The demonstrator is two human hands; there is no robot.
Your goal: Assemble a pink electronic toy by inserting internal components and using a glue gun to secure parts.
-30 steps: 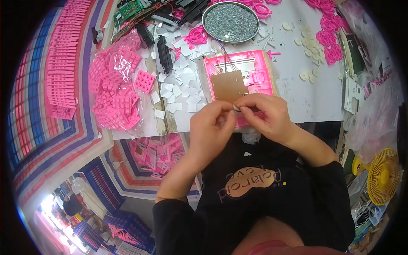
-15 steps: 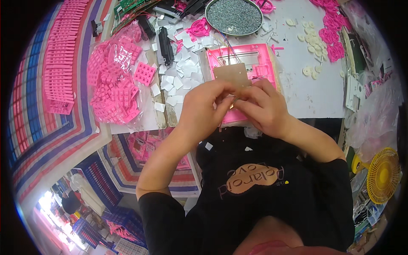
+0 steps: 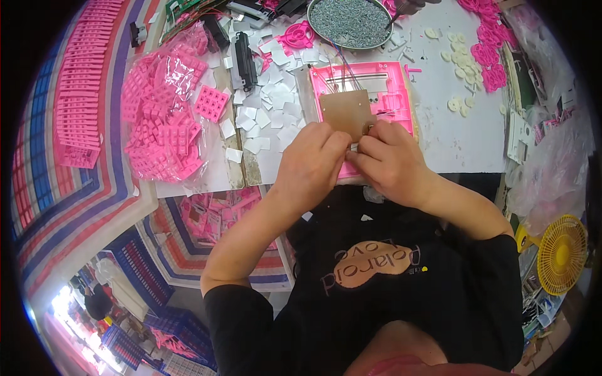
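Observation:
A brown circuit board [image 3: 347,111] with thin wires at its far edge lies over a pink plastic casing [image 3: 398,88] on the table in front of me. My left hand [image 3: 315,155] is closed at the board's near left edge, fingers bent and thumb pressed in. My right hand [image 3: 394,161] pinches at its near right corner, close to the left fingertips. Both hands hide the near edge of the board and part of the casing. Whatever small part lies between the fingertips cannot be made out.
Beyond the casing stands a round tray [image 3: 309,17] of small screws. White paper squares [image 3: 276,94], a black plastic part [image 3: 243,61] and a bag of pink keypads [image 3: 164,119] lie left. White discs [image 3: 464,66] and pink parts [image 3: 494,50] lie right. A yellow fan [image 3: 562,254] stands lower right.
The left fingers have turned inward and closed together at the board's near edge. The board shows more of its face. A dark object has come into view beside the screw tray.

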